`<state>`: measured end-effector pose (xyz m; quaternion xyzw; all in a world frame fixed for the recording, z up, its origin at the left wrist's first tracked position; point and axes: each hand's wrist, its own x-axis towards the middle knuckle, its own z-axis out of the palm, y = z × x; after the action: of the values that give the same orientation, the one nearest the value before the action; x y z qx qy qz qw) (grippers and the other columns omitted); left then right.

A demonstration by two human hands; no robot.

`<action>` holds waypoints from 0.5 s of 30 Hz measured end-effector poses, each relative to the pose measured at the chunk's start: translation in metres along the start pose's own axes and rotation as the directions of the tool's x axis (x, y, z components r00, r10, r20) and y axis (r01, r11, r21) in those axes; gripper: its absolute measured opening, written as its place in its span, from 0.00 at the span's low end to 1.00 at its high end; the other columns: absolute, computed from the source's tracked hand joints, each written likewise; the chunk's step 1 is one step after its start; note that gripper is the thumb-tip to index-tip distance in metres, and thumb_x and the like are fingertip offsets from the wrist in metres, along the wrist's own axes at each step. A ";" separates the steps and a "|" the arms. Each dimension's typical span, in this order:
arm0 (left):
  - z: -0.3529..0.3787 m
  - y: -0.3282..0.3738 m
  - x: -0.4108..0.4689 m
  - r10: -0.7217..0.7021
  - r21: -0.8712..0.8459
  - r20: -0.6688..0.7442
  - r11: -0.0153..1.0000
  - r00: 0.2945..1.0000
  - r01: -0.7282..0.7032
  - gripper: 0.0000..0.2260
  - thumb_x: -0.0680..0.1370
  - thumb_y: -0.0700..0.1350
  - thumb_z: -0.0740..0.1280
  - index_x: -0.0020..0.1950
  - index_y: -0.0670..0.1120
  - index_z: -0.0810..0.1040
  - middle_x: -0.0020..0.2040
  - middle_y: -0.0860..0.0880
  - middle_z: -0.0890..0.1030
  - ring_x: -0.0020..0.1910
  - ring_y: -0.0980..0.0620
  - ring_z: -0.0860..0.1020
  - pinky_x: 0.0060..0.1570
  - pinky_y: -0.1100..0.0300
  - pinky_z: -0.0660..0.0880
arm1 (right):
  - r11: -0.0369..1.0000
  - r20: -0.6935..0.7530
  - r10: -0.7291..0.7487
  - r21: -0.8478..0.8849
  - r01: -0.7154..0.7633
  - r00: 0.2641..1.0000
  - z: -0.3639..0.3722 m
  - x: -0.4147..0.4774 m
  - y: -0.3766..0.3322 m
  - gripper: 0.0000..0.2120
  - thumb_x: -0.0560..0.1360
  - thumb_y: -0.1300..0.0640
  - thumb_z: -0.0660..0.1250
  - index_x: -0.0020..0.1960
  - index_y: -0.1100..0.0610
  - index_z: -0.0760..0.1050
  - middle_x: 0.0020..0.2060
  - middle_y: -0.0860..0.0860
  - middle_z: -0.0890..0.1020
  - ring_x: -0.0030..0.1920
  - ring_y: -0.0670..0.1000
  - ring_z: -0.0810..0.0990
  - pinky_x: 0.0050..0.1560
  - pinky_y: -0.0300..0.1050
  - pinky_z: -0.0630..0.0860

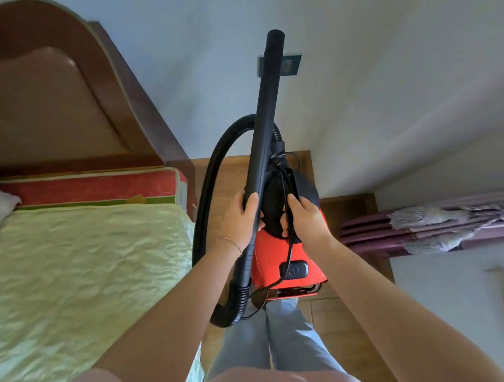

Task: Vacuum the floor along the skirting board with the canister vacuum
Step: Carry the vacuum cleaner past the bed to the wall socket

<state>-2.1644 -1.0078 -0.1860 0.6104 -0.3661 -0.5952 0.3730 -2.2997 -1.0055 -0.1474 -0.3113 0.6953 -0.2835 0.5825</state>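
Gripping tube (267, 119) with left hand (240, 217), curling right hand (306, 217) round handle (274, 201) and cord (289, 246), carrying vacuum (276, 253). Risking snagging dangling cord on legs (290, 332), knocking tube against socket (289, 65).

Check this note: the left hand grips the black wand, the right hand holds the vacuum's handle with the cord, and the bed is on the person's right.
One error: the bed lies on the person's left, not right; the head view shows it. The rest stands: left hand grips the black wand, right hand holds the handle of the canister vacuum with the cord.
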 end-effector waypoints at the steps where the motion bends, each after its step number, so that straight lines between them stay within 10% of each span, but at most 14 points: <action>1: -0.002 -0.002 0.002 0.005 0.016 0.007 1.000 1.000 -0.005 0.07 0.79 0.51 0.59 0.46 0.50 0.73 0.34 0.49 0.78 0.33 0.52 0.79 0.37 0.55 0.77 | 1.000 -0.015 0.008 0.013 -0.008 1.000 0.002 0.002 0.001 0.14 0.81 0.51 0.54 0.41 0.57 0.70 0.21 0.49 0.74 0.21 0.48 0.72 0.23 0.35 0.70; 10: -0.001 -0.003 0.007 0.025 0.153 0.070 0.988 0.997 -0.036 0.05 0.79 0.51 0.59 0.46 0.54 0.72 0.36 0.50 0.79 0.34 0.52 0.80 0.33 0.61 0.77 | 0.991 -0.103 0.065 0.121 -0.052 0.993 0.008 0.003 0.009 0.15 0.81 0.51 0.55 0.40 0.57 0.71 0.20 0.49 0.75 0.21 0.48 0.72 0.21 0.34 0.69; 15: 0.003 -0.001 0.006 0.025 0.249 0.097 0.967 0.995 -0.049 0.07 0.79 0.52 0.58 0.47 0.52 0.73 0.40 0.45 0.81 0.41 0.45 0.81 0.45 0.47 0.79 | 0.978 -0.134 0.083 0.200 -0.056 0.988 0.005 -0.005 0.014 0.15 0.81 0.51 0.55 0.40 0.57 0.70 0.21 0.50 0.75 0.21 0.49 0.72 0.22 0.36 0.69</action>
<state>-2.1676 -1.0125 -0.1894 0.6173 -0.4668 -0.5648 0.2864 -2.2960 -0.9930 -0.1556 -0.2071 0.7140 -0.3512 0.5692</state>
